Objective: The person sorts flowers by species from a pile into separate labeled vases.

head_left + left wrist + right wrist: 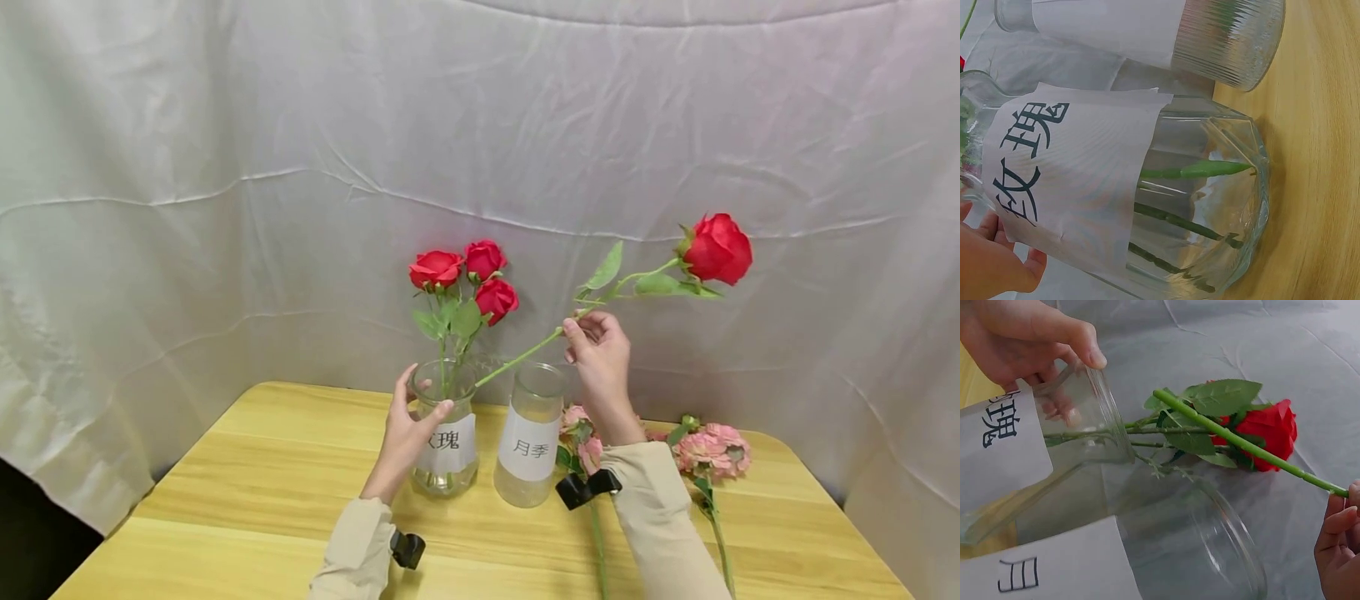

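Observation:
My left hand (405, 433) grips the neck of a clear glass vase (442, 482) with a white paper label, thumb near the rim. Three red roses (437, 269) stand in this vase, their green stem ends (1188, 222) down by its base in the left wrist view. Between thumb and fingers, my right hand (606, 371) pinches the stem of another red rose (717, 248). That rose slants, bloom up to the right, its cut stem end (1163, 397) close to the vase's rim. A second labelled glass vase (527, 493) stands just right of the first.
Pink flowers (708, 450) with long stems lie on the wooden table (285, 467) at the right, some partly behind my right forearm. A pale grey cloth (337, 108) hangs behind the table and around its sides. Each wrist wears a black camera (407, 550).

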`<state>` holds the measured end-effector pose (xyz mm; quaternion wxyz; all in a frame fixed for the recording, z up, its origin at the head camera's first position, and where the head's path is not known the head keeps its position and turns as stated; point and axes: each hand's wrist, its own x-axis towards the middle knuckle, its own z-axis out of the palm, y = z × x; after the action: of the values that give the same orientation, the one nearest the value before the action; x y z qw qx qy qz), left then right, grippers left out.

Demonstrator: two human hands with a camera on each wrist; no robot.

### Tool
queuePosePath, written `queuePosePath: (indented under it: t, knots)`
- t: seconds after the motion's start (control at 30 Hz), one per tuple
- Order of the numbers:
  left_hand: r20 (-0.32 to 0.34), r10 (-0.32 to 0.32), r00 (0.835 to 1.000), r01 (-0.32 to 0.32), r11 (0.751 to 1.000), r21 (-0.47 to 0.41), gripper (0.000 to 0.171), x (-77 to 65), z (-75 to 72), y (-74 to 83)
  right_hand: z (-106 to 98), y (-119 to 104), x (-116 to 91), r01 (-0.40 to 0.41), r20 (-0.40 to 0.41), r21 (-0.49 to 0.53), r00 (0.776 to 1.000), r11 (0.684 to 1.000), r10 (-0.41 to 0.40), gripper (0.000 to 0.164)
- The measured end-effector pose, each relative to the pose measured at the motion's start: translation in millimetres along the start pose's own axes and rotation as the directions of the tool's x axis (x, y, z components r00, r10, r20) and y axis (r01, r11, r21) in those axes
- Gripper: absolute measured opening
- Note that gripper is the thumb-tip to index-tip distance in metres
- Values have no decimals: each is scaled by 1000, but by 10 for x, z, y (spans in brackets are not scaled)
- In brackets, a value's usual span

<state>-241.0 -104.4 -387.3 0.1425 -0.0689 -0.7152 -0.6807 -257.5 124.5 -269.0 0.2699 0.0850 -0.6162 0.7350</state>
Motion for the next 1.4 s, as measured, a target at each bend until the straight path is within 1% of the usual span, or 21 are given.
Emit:
queuePosePath:
  t: [0.2, 0.33, 0.43, 0.6, 0.73, 0.87, 1.0, 1.1, 1.17, 1.27, 1.4]
  knots:
    - [1, 2, 1000, -2, 1000, 0, 82, -6, -5, 8, 187, 1, -12, 9, 26, -43, 1000, 999, -8, 12]
    - [6, -5, 1000, 5, 1000, 1, 82, -12, -5, 15, 296, 15, -43, -4, 39, -50, 999, 999, 6, 10]
    - [6, -8, 1000, 8, 1000, -1, 82, -13, -5, 13, 369, 14, -103, -31, 45, -41, 998, 999, 33, 11]
    - [9, -5, 1000, 5, 1000, -11, 82, -27, -8, 21, 479, 21, -212, -44, 69, -23, 997, 999, 46, 10]
    - [11, -8, 1000, 9, 1000, -18, 83, -38, -15, 33, 536, 44, -271, -77, 70, 3, 995, 997, 77, 6]
    - [16, -11, 1000, 11, 1000, -16, 83, -50, -24, 58, 574, 76, -332, -117, 55, 28, 992, 993, 116, 8]
    - [23, -26, 999, 26, 1000, -7, 86, -57, -24, 68, 609, 97, -376, -154, 49, 98, 987, 983, 150, 5]
    - [27, -38, 999, 38, 999, -4, 87, -59, -21, 72, 646, 85, -391, -177, 60, 136, 984, 975, 170, 7]
    - [27, -40, 999, 40, 999, -4, 87, -53, -17, 71, 671, 70, -391, -180, 69, 148, 983, 972, 172, 8]
    - [23, -31, 999, 31, 1000, -5, 86, -42, -11, 64, 688, 66, -375, -164, 70, 153, 986, 975, 155, 9]
    - [8, -17, 1000, 17, 1000, 3, 83, -34, -12, 52, 702, 87, -358, -156, 67, 127, 987, 980, 148, 8]
